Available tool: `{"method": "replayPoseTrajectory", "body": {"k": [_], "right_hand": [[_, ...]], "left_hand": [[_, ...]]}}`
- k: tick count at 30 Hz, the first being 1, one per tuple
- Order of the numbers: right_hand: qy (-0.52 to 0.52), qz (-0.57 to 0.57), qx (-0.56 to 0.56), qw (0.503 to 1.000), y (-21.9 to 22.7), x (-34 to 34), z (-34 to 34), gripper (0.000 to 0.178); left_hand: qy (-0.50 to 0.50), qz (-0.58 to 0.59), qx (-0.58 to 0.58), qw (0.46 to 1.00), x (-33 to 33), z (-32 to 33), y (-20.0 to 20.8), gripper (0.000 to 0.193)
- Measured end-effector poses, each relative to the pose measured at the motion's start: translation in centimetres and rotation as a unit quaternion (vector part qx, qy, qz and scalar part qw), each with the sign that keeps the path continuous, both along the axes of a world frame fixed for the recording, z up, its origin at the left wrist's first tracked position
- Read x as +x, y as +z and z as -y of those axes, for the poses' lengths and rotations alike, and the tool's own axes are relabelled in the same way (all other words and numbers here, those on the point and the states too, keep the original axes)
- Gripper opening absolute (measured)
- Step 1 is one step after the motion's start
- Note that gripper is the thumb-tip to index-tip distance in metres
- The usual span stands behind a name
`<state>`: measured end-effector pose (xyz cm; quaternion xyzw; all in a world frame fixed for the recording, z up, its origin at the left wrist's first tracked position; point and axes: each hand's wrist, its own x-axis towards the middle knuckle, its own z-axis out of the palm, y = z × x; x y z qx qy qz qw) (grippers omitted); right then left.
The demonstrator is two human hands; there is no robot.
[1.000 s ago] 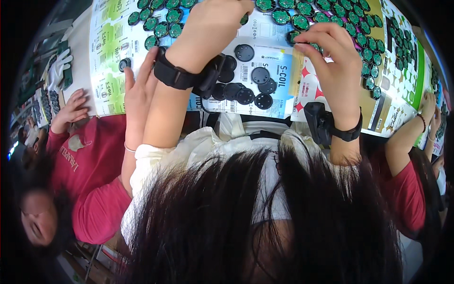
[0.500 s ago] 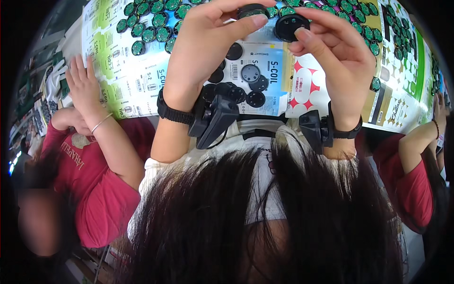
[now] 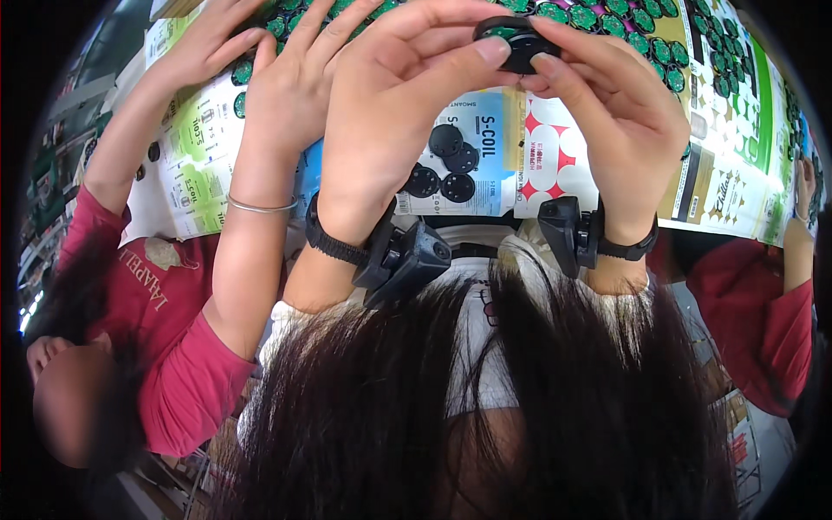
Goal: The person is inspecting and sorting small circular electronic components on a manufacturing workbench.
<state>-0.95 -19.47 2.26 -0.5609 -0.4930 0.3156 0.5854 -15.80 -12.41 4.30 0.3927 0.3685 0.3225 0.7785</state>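
Over the far part of the table my two hands meet at their fingertips. My left hand (image 3: 377, 113) pinches a round black housing (image 3: 503, 26), which held a green circuit board in the earlier frame. My right hand (image 3: 620, 126) grips a round black cap (image 3: 520, 59) between thumb and fingers. Cap and housing are touching, one against the other; whether they are fitted together I cannot tell. Below my hands lie several loose black caps (image 3: 458, 188), partly hidden by my left wrist.
Many green circuit boards (image 3: 637, 43) in round black housings cover the far side. Printed sheets (image 3: 555, 165) cover the table. At left a co-worker's hands (image 3: 290, 87) reach in close beside my left forearm. Another person's arm (image 3: 799, 243) rests at the right edge.
The cap in my right hand has come up against the housing in my left. The co-worker at left has reached forward with both arms over the boards.
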Motion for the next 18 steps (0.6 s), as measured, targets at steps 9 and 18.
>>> {"method": "replayPoseTrajectory", "body": {"k": [9, 18], "right_hand": [[-0.054, 0.293, 0.174, 0.939, 0.7, -0.8, -0.3, 0.044], [0.005, 0.358, 0.141, 0.923, 1.5, 1.5, 0.8, 0.047]], "left_hand": [[-0.028, -0.034, 0.050, 0.998, -1.8, 0.4, -0.6, 0.015], [-0.176, 0.210, -0.128, 0.953, -1.2, -1.1, -1.4, 0.033]]}}
